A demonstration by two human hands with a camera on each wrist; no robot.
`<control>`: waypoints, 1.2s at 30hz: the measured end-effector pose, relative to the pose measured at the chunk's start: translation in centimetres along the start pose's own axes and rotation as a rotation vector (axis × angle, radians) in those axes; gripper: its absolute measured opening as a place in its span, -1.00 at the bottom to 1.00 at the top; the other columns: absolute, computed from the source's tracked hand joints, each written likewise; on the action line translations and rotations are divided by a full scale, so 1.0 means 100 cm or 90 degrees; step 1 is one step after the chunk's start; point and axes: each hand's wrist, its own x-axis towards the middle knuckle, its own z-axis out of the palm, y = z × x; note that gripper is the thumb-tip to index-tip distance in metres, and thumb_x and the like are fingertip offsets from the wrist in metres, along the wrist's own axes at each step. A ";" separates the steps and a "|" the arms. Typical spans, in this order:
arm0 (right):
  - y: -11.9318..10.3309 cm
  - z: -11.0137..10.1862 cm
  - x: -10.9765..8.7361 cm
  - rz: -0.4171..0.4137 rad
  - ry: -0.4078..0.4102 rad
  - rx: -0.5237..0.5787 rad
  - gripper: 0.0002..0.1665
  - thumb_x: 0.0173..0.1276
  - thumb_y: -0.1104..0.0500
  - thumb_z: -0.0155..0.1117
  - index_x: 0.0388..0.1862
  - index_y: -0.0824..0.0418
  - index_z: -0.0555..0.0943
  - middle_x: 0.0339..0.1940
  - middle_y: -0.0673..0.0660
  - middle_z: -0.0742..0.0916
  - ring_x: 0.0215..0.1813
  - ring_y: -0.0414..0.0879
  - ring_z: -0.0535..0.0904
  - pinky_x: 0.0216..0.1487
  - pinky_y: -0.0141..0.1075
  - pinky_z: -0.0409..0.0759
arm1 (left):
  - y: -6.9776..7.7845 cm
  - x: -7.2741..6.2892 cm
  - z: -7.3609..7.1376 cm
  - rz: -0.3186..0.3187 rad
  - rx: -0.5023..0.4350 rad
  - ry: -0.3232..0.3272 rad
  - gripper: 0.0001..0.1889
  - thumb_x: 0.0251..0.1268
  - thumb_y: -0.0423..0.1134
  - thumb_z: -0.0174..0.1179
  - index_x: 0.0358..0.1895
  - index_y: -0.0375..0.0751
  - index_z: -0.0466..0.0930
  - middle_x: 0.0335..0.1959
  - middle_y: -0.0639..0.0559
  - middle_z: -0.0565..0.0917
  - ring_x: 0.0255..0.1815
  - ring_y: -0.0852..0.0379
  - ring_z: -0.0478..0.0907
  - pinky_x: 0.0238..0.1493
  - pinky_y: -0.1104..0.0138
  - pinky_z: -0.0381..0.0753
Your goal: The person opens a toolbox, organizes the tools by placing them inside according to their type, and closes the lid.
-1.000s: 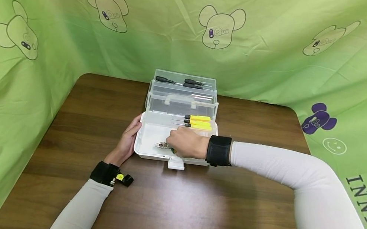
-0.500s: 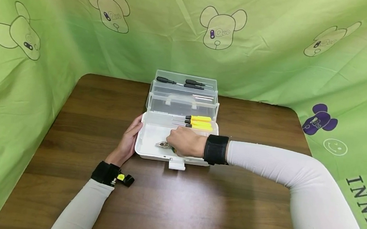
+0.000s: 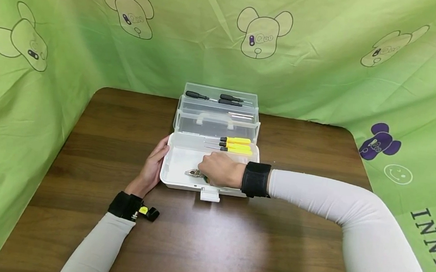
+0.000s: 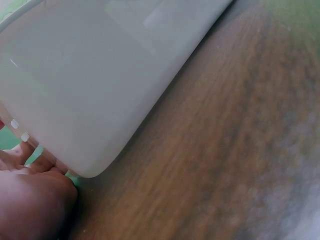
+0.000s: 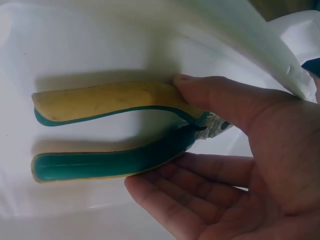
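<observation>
My right hand [image 3: 221, 168] is inside the white toolbox [image 3: 176, 178], gripping a pair of pliers [image 5: 95, 104]. In the right wrist view the thumb lies on the yellow-faced handle and the fingers against the green one. The handles are spread apart, close over the box floor. Past the fist, in the head view, the pliers' metal head points left. My left hand [image 3: 151, 170] lies along the box's left end, thumb near the rim and fingers extended. The left wrist view shows that hand [image 4: 35, 200] at the corner of the box wall [image 4: 90, 100]; its fingertips are partly hidden.
Clear trays fold up behind the toolbox. Three yellow screwdrivers [image 3: 237, 146] lie nearest, and three black screwdrivers [image 3: 196, 95] lie in the top tray. A white latch [image 3: 209, 194] hangs at the front. A green curtain [image 3: 194, 62] surrounds the wooden table [image 3: 206, 250].
My right hand and the pliers have barely moved. The right forearm and elbow have shifted slightly left. My left hand stays against the box end.
</observation>
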 end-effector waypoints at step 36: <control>-0.008 -0.028 -0.027 0.046 -0.004 -0.004 -0.75 0.45 0.03 0.45 -0.24 0.21 0.69 -0.31 0.15 0.76 -0.25 0.06 0.72 -0.21 -0.08 0.72 | 0.001 0.000 0.001 0.004 0.004 0.001 -0.40 0.78 -0.22 -0.35 0.73 -0.25 -0.11 0.70 -0.16 0.06 0.62 0.10 0.05 0.55 0.24 0.08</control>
